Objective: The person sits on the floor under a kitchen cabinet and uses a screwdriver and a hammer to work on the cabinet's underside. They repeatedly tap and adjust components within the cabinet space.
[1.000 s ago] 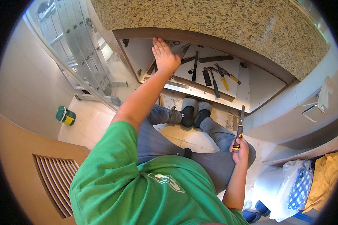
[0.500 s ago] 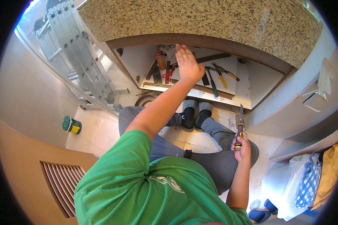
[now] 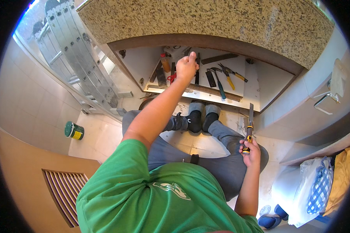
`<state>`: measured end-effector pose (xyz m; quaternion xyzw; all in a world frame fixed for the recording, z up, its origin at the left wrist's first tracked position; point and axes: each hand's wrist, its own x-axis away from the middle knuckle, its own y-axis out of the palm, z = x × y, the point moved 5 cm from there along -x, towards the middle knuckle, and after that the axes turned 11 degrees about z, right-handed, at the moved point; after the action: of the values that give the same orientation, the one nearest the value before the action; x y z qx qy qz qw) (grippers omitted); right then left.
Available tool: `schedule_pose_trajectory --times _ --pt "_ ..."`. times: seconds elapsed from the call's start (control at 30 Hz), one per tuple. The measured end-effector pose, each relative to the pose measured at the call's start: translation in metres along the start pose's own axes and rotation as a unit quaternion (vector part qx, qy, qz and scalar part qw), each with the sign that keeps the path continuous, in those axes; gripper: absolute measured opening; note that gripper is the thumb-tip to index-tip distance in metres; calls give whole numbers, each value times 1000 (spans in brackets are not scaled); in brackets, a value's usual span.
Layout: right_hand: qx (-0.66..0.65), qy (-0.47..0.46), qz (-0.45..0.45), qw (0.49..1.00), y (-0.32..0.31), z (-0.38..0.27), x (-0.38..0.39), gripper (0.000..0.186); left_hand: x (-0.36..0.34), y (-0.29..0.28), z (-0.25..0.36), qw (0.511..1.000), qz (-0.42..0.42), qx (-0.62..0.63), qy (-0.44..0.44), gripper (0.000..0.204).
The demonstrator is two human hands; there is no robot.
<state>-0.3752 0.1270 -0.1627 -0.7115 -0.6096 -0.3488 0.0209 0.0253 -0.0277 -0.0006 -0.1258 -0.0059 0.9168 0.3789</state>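
My left hand (image 3: 187,68) reaches over the open cabinet, its fingers curled closed and the thumb on top. Whatever it grips, if anything, is hidden. Just right of its fingers a dark flat strip (image 3: 197,75) points away from me. Partly under that hand are red-handled scissors (image 3: 171,78). Over my right knee, my right hand (image 3: 251,151) is wrapped round the black-and-yellow handle of a chisel (image 3: 251,112), its flat metal blade pointing up. A green-handled hammer (image 3: 220,87) and yellow-handled pliers (image 3: 230,79) lie on the cabinet floor.
A granite countertop (image 3: 206,21) overhangs the cabinet. An orange bottle (image 3: 165,63) and more dark strips (image 3: 219,58) are inside. A folded aluminium ladder (image 3: 76,48) stands left, with a green tub (image 3: 74,131) nearer. Plastic bags (image 3: 317,190) sit at lower right.
My left hand has drawn back slightly to the left, and its outstretched fingers have curled closed. The chisel has turned so its blade shows broader.
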Motion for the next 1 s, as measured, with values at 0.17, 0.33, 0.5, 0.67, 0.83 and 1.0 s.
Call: schedule_pose_trajectory --times 0.17,0.33,0.5,0.67,0.83,1.0 --pt "22 -10 -41 999 4 -2 2 20 29 -3 -18 984 -147 -99 -27 54" --pt "46 -3 -51 998 9 -8 11 24 125 -27 -41 873 -301 -313 221 28" --pt "16 -65 -118 991 34 -19 52 27 184 -74 -38 840 -433 -202 258 21" --pt "117 -128 -113 978 51 -30 86 21 176 -107 -2 853 -408 -231 229 20" --pt "141 -158 -106 972 48 -38 114 20 187 -129 44 865 -416 -195 200 30" --pt "160 -177 -95 966 45 -42 136 16 191 -119 82 865 -398 -179 246 33"
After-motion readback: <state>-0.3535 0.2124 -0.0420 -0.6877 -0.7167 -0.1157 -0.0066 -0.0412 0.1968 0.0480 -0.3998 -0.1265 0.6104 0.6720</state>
